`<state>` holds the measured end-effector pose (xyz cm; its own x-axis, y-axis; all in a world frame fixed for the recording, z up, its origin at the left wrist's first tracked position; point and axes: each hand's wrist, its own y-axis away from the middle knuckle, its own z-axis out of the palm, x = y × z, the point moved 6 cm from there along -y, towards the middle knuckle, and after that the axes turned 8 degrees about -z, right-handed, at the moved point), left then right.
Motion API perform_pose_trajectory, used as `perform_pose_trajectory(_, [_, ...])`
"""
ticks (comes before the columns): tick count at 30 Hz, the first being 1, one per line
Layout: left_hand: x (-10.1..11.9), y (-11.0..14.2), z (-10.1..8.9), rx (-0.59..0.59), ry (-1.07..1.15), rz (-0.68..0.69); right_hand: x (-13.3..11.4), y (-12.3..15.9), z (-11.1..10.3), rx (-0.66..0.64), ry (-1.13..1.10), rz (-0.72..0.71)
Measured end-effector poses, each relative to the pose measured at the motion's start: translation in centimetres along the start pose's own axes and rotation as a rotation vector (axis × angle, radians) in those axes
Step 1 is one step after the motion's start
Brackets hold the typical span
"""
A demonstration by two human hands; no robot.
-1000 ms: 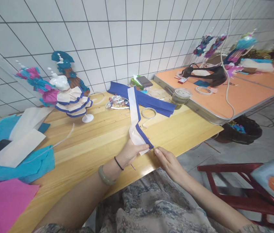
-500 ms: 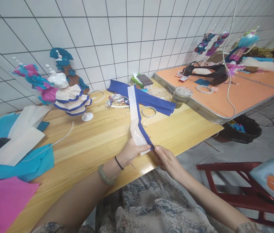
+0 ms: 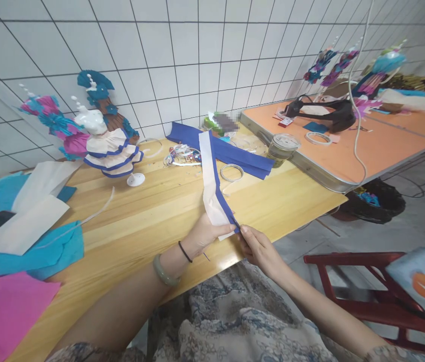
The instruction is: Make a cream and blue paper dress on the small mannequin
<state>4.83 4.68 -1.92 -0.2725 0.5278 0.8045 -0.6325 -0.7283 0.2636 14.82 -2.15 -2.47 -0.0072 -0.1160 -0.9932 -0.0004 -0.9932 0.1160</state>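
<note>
A long strip of white paper with a blue border [image 3: 208, 173] runs from the middle of the table down to my hands. My left hand [image 3: 207, 234] is closed on its near end, thumb lying across the white part. Against the blue edge, my right hand [image 3: 255, 246] is closed around what look like small scissors [image 3: 236, 222]; only a thin dark blade shows and the handles are hidden in the fingers. Beyond the hands lie a silver ring-shaped roll [image 3: 232, 173] and a folded blue paper piece [image 3: 242, 158].
At the left stands a white figure in a ruffled skirt [image 3: 112, 153], near blue paper sheets [image 3: 58, 246] and a pink sheet [image 3: 12, 311]. A lidded jar [image 3: 283, 148] stands by the orange table [image 3: 348, 156]. A red stool [image 3: 333, 259] and black bin bag [image 3: 389, 206] are at right.
The dark blade tip shows a little farther up along the blue edge. Both hands keep almost the same place, and the view has shifted slightly.
</note>
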Motion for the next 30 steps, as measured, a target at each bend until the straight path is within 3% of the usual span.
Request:
perform_pose_trajectory(15, [0.04, 0.12, 0.09, -0.016, 0.028, 0.004, -0.29, 0.12, 0.09, 0.022, -0.013, 0.017])
perform_pose_trajectory(21, [-0.02, -0.13, -0.38, 0.058, 0.092, -0.025, -0.31, 0.21, 0.01, 0.019, -0.003, 0.006])
perform_pose_trajectory(30, [0.06, -0.08, -0.07, 0.049, 0.109, -0.052, -0.72, 0.44, 0.31, 0.006, -0.042, 0.023])
